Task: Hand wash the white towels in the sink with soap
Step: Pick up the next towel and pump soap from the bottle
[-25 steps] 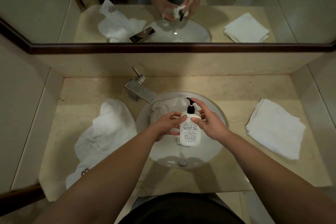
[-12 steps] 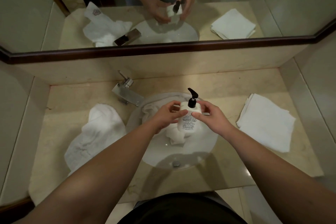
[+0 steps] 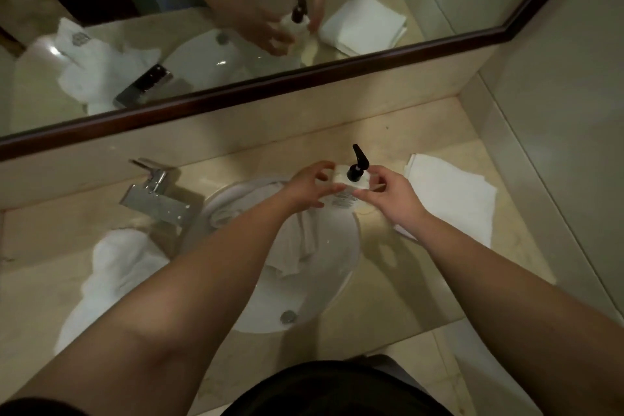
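Both hands met at a white soap bottle [image 3: 347,184] with a black pump, held at the far rim of the sink [image 3: 341,280] near the counter's [image 3: 388,287] back edge. The left hand [image 3: 309,187] curled its fingers around the bottle's left side, thumb above. The right hand [image 3: 393,196] pinched the bottle's right shoulder between thumb and forefinger; motion blur made it hard to tell how firmly either hand gripped. A wet white towel [image 3: 293,240] lay draped in the basin under the left wrist. A crumpled towel [image 3: 114,273] sat left of the sink below the faucet [image 3: 155,196], and a folded towel [image 3: 452,199] lay to the right.
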A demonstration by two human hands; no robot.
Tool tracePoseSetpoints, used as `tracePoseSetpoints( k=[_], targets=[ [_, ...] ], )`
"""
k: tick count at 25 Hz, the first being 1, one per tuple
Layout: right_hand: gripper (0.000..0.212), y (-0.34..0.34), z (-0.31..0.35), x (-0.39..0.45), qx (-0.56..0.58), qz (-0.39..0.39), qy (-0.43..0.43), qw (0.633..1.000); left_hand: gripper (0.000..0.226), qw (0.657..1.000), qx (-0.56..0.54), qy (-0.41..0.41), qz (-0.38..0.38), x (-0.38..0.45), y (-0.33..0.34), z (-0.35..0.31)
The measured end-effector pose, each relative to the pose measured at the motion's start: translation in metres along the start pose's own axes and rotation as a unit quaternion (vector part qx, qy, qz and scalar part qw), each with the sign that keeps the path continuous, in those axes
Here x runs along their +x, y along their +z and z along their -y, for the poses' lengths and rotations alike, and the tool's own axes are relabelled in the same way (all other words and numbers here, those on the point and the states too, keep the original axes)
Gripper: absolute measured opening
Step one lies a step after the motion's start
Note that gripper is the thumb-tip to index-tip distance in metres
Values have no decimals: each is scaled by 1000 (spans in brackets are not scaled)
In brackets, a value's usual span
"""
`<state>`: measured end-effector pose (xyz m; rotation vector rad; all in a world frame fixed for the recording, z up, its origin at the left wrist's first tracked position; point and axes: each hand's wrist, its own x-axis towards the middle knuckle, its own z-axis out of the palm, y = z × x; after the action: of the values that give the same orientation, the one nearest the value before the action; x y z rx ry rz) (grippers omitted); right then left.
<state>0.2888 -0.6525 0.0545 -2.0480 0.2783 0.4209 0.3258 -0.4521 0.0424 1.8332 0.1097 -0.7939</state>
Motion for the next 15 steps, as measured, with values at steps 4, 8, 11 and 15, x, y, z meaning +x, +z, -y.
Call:
tracePoseSetpoints(
  k=[4, 8, 11, 15],
  targets=[
    [65, -12, -13, 22, -12, -29, 14, 999, 60, 1000, -19, -15, 10, 30, 16, -8],
    [66, -16, -25, 39, -34, -31, 15, 999, 59, 999, 39, -10, 17, 54, 22, -5],
    [61, -13, -33, 47, -14, -49, 17, 999, 58, 999, 42, -10, 11, 65, 24, -7],
    [59, -13, -36, 56, -11, -58, 8, 998, 59, 1000, 16, -16, -3, 69, 29, -9]
  ],
)
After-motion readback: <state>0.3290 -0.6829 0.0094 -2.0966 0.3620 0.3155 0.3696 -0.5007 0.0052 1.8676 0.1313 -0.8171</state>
